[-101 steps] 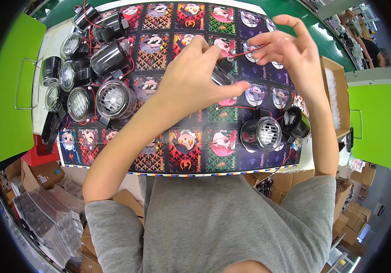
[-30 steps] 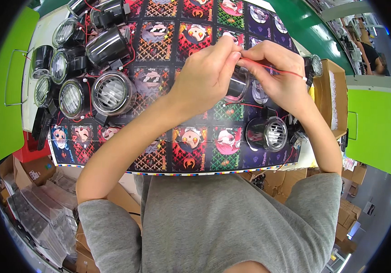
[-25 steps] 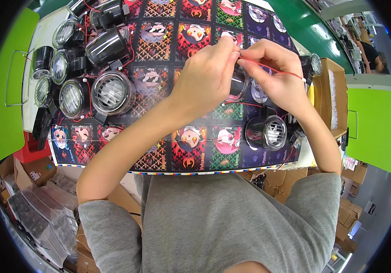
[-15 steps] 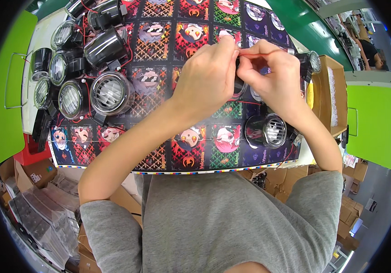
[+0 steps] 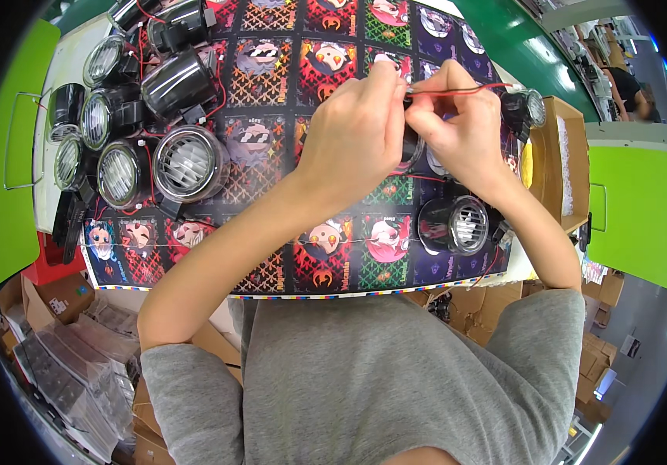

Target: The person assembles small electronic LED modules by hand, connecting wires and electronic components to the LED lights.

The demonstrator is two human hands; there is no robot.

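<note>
Over the printed sheet point(image 5: 256, 155), my left hand point(image 5: 357, 128) and my right hand point(image 5: 461, 128) meet fingertip to fingertip. A thin red and black wire point(image 5: 465, 91) is pinched in my right thumb and fingers, its loose part running off to the right. My left fingers are closed at the wire's end, where a small pale bit shows; the rest of what they grip is hidden. Beneath the hands sits a partly covered round black housing with a clear rim point(image 5: 412, 151). Nearer me, a black cylindrical fan-like unit with a slatted face point(image 5: 457, 225) lies by my right forearm.
Several similar black units with slatted clear faces point(image 5: 190, 163) crowd the left side, with red wires among them. Another unit point(image 5: 531, 108) is at the right, beside an open cardboard box point(image 5: 570, 155). Green panels point(image 5: 636, 209) flank the table; cartons point(image 5: 597, 364) stand below.
The red and black wire now stretches visibly rightward past my right hand. My right fingers have shifted slightly; both hands stay together in nearly the same place.
</note>
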